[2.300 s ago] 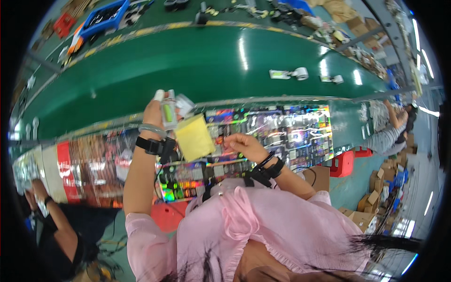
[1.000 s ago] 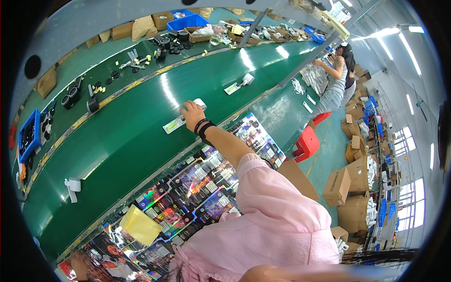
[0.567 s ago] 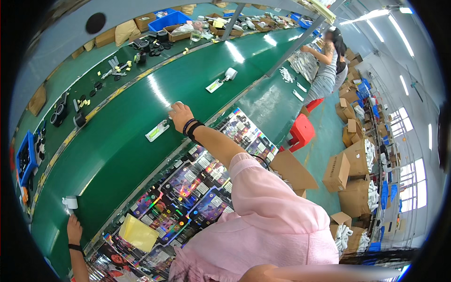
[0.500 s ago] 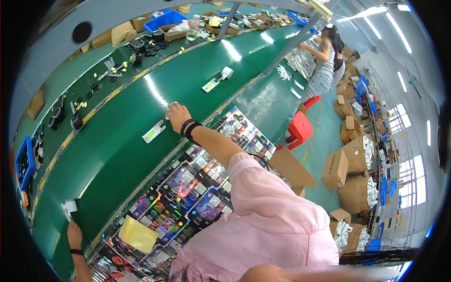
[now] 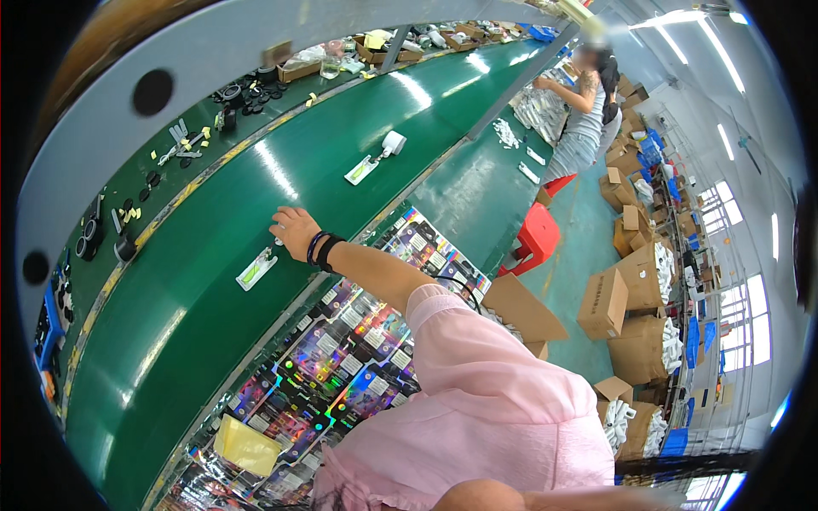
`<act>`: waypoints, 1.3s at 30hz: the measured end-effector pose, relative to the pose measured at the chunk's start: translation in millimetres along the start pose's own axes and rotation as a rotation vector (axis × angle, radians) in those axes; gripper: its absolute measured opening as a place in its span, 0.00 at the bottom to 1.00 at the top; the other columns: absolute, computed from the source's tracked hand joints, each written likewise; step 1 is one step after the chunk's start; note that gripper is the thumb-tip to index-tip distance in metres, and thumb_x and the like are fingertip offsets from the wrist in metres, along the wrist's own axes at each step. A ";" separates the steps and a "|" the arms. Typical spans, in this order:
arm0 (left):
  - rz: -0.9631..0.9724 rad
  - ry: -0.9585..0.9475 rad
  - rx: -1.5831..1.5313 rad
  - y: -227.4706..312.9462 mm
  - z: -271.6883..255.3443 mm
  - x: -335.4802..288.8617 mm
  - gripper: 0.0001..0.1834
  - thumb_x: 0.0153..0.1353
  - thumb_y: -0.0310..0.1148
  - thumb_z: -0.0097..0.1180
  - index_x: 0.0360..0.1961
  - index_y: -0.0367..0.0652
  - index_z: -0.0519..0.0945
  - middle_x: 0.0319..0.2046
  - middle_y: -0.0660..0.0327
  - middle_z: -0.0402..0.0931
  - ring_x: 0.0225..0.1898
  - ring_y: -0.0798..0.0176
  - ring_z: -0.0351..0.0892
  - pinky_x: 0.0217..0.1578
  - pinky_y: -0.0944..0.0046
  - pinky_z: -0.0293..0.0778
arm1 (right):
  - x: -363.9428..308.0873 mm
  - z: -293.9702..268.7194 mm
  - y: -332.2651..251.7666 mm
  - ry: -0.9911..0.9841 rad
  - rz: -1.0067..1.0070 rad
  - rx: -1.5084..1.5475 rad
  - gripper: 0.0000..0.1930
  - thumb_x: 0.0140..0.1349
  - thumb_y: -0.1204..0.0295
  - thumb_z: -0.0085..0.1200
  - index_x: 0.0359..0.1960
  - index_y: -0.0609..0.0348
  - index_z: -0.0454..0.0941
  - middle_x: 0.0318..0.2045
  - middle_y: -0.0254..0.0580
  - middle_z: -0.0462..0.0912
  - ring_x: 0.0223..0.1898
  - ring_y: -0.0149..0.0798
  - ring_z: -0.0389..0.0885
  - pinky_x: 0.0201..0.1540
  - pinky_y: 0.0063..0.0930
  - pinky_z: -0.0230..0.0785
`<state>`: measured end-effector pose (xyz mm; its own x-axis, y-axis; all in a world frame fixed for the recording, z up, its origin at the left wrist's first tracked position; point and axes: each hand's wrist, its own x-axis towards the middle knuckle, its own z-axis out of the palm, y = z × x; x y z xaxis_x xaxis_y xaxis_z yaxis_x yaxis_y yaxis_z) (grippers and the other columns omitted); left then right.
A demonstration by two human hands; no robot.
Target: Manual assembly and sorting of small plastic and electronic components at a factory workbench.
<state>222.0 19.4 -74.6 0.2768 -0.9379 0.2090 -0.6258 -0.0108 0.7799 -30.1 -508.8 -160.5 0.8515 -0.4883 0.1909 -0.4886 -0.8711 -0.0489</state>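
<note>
My right hand (image 5: 296, 232), with dark bands at the wrist, reaches over the green conveyor belt (image 5: 204, 281). Its fingers curl over the end of a small white item, most of which they hide. From under them a flat white strip with a green shape (image 5: 256, 270) sticks out along the belt. A matching white item with a round cup-like end (image 5: 393, 143) and its own flat strip (image 5: 361, 170) lies farther up the belt. My left hand is out of view.
Shiny printed cardboard sheets (image 5: 375, 349) and a yellow packet (image 5: 247, 445) cover the near worktable. A grey metal frame (image 5: 94, 145) crosses the upper left. A red stool (image 5: 537, 237), cartons (image 5: 603, 302) and a co-worker (image 5: 584, 115) are on the right.
My left hand, which held a white item at the lower left, has left the view. My right hand and the items on the belt sit lower and farther left as the view shifts.
</note>
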 end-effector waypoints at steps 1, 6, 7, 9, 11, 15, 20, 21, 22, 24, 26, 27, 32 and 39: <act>-0.011 0.041 -0.096 24.4 10.2 9.8 0.15 0.64 0.29 0.43 0.47 0.36 0.75 0.40 0.52 0.76 0.39 0.58 0.76 0.38 0.61 0.75 | 1.9 0.1 4.0 0.003 0.002 0.008 0.21 0.48 0.70 0.59 0.48 0.53 0.77 0.55 0.44 0.71 0.64 0.46 0.60 0.62 0.40 0.54; -0.025 0.212 -0.565 118.1 56.0 105.5 0.15 0.64 0.29 0.42 0.48 0.36 0.75 0.38 0.52 0.77 0.37 0.59 0.76 0.37 0.62 0.75 | 5.9 1.2 19.3 -0.148 -0.070 -0.042 0.13 0.51 0.67 0.56 0.40 0.50 0.79 0.46 0.38 0.77 0.57 0.41 0.69 0.63 0.42 0.54; -0.023 0.245 -0.652 136.0 64.0 131.4 0.15 0.64 0.29 0.42 0.48 0.36 0.75 0.38 0.52 0.77 0.36 0.59 0.76 0.36 0.62 0.75 | 5.1 4.9 18.0 -0.120 -0.111 -0.104 0.10 0.52 0.65 0.55 0.37 0.48 0.81 0.43 0.37 0.77 0.53 0.39 0.71 0.62 0.41 0.55; -0.016 0.295 -0.845 175.9 87.4 177.9 0.15 0.65 0.29 0.42 0.48 0.36 0.75 0.37 0.52 0.77 0.36 0.59 0.76 0.36 0.63 0.75 | 6.8 12.2 26.3 -0.045 -0.178 -0.048 0.07 0.52 0.64 0.55 0.32 0.47 0.80 0.41 0.35 0.77 0.52 0.39 0.72 0.61 0.41 0.55; -0.169 0.135 -0.397 175.9 136.1 250.5 0.15 0.62 0.23 0.44 0.50 0.38 0.75 0.37 0.55 0.77 0.35 0.63 0.76 0.38 0.64 0.72 | 7.4 11.0 20.3 0.045 -0.229 -0.043 0.06 0.51 0.64 0.54 0.30 0.46 0.80 0.37 0.32 0.77 0.49 0.37 0.72 0.56 0.38 0.58; 0.017 -0.048 0.384 -6.3 203.2 301.0 0.29 0.50 0.17 0.53 0.57 0.37 0.69 0.54 0.49 0.70 0.58 0.46 0.67 0.60 0.55 0.62 | 13.3 3.7 13.5 0.209 -0.317 0.011 0.04 0.49 0.65 0.54 0.25 0.46 0.78 0.31 0.29 0.76 0.43 0.35 0.73 0.50 0.34 0.61; -0.105 -0.225 0.429 -11.1 263.1 324.2 0.42 0.44 0.19 0.60 0.64 0.37 0.60 0.56 0.50 0.68 0.61 0.46 0.61 0.63 0.52 0.57 | 5.6 15.5 22.3 0.255 -0.371 0.097 0.05 0.45 0.67 0.54 0.24 0.49 0.77 0.29 0.32 0.75 0.42 0.37 0.73 0.50 0.33 0.63; -0.106 -0.227 0.429 -11.8 265.5 324.0 0.42 0.44 0.19 0.60 0.64 0.37 0.60 0.56 0.50 0.68 0.61 0.46 0.61 0.63 0.52 0.57 | 8.0 14.2 18.9 0.244 -0.401 0.110 0.04 0.45 0.67 0.54 0.24 0.49 0.77 0.28 0.32 0.74 0.41 0.37 0.72 0.49 0.32 0.63; -0.133 -0.243 0.459 -13.2 267.2 323.9 0.43 0.44 0.20 0.61 0.64 0.37 0.59 0.55 0.50 0.69 0.60 0.46 0.62 0.62 0.51 0.58 | 11.6 12.7 16.5 0.282 -0.417 0.097 0.04 0.45 0.67 0.54 0.23 0.48 0.77 0.27 0.31 0.74 0.39 0.37 0.72 0.48 0.32 0.63; -0.107 -0.212 0.524 -14.1 277.8 325.3 0.43 0.42 0.22 0.65 0.63 0.39 0.60 0.52 0.52 0.70 0.57 0.47 0.65 0.57 0.51 0.63 | 10.4 20.0 20.6 0.263 -0.418 0.084 0.03 0.46 0.66 0.54 0.22 0.48 0.77 0.27 0.29 0.74 0.39 0.36 0.72 0.47 0.32 0.63; -0.113 -0.207 0.568 -15.0 283.0 322.5 0.43 0.42 0.22 0.65 0.62 0.39 0.61 0.51 0.52 0.71 0.56 0.47 0.66 0.56 0.51 0.64 | 12.5 22.7 18.2 0.246 -0.430 0.080 0.03 0.46 0.66 0.54 0.22 0.47 0.78 0.27 0.28 0.74 0.39 0.36 0.72 0.46 0.31 0.63; -0.126 -0.200 0.614 -16.0 282.8 320.3 0.42 0.42 0.22 0.65 0.62 0.40 0.62 0.50 0.53 0.71 0.55 0.48 0.66 0.55 0.52 0.65 | 14.2 22.0 14.2 0.169 -0.434 0.024 0.03 0.48 0.65 0.55 0.23 0.45 0.79 0.28 0.25 0.76 0.40 0.35 0.72 0.46 0.32 0.62; -0.182 -0.190 0.664 -12.8 278.9 323.1 0.40 0.42 0.26 0.67 0.59 0.40 0.64 0.47 0.53 0.71 0.53 0.48 0.68 0.52 0.51 0.68 | 21.9 23.2 10.4 0.102 -0.432 -0.046 0.03 0.49 0.65 0.54 0.22 0.44 0.79 0.26 0.23 0.76 0.40 0.34 0.72 0.42 0.30 0.63; -0.459 -0.144 0.507 -16.1 265.5 319.9 0.34 0.43 0.35 0.69 0.51 0.38 0.67 0.45 0.47 0.73 0.49 0.42 0.72 0.48 0.48 0.70 | 18.4 34.2 -5.8 0.035 -0.441 -0.053 0.03 0.48 0.63 0.55 0.21 0.42 0.78 0.25 0.22 0.78 0.37 0.32 0.76 0.41 0.29 0.63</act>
<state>127.0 -372.5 -176.9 0.5169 -0.8362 -0.1830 -0.7419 -0.5443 0.3915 -5.1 -514.5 -190.3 0.9742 -0.0674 0.2155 -0.0895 -0.9915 0.0946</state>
